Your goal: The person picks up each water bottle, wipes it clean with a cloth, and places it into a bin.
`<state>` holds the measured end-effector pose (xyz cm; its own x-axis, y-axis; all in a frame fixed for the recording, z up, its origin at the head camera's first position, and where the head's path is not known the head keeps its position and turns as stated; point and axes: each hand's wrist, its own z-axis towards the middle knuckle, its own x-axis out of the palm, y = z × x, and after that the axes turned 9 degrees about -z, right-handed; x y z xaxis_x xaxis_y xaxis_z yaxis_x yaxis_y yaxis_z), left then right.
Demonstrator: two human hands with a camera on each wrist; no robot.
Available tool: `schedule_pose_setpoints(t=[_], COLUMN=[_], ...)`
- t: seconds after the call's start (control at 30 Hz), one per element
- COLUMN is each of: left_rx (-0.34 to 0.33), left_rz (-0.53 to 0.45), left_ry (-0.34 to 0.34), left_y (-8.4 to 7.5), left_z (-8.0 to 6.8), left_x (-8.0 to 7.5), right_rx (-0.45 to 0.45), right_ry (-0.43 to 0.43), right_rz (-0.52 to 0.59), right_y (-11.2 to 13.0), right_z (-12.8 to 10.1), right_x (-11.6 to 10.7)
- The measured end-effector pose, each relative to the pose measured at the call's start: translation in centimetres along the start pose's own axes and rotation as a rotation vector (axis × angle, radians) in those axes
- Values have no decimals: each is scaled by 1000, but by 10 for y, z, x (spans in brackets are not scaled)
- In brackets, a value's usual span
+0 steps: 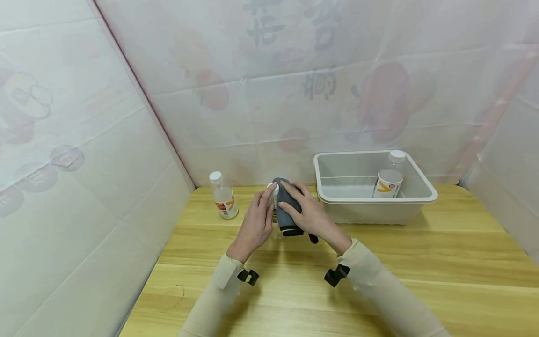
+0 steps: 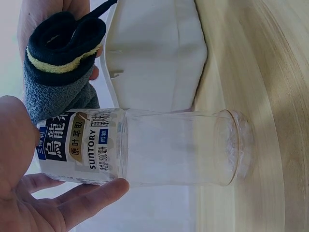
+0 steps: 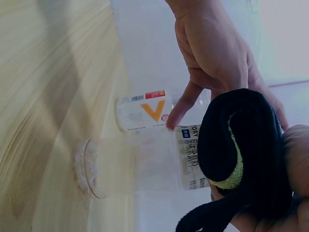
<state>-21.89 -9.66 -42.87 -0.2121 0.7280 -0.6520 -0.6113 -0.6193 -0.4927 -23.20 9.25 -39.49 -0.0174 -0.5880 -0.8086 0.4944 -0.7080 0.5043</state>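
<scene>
A clear plastic bottle (image 2: 164,147) with a white cap and a SUNTORY label stands upright on the wooden table. My left hand (image 1: 255,222) grips it round the label and upper part from the left. In my right hand (image 1: 311,213) is a folded grey cloth (image 1: 287,206) with black and yellow edging and a black loop, held against the bottle's upper right side. The right wrist view shows the cloth (image 3: 241,145) covering part of the label. Much of the bottle is hidden by hands and cloth in the head view.
To the left stands another clear bottle (image 1: 225,199) with a white cap and orange-marked label. A white plastic bin (image 1: 370,213) sits at the back right, holding a similar bottle (image 1: 389,180). Printed white sheeting (image 1: 261,112) rises behind the wooden table (image 1: 286,290) and along both sides.
</scene>
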Motion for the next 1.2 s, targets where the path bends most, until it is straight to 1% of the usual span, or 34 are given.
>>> schedule_pose_setpoints(t=[0.4, 0.7, 0.83, 1.07, 1.2], left_rx=[4, -30, -34, -27, -4], left_rz=[5, 8, 10, 15, 22], left_ry=[-3, 32, 30, 16, 5], left_y=[0, 0, 0, -1, -2], left_z=[1, 0, 0, 1, 0], left_x=[0, -1, -1, 0, -1], right_rx=[0, 31, 44, 41, 53], right_ry=[-26, -6, 5, -11, -10], right_rz=[-10, 3, 19, 24, 33], right_y=[-2, -4, -4, -6, -7], right_z=[-2, -5, -8, -10, -12], right_x=[5, 11, 12, 16, 19])
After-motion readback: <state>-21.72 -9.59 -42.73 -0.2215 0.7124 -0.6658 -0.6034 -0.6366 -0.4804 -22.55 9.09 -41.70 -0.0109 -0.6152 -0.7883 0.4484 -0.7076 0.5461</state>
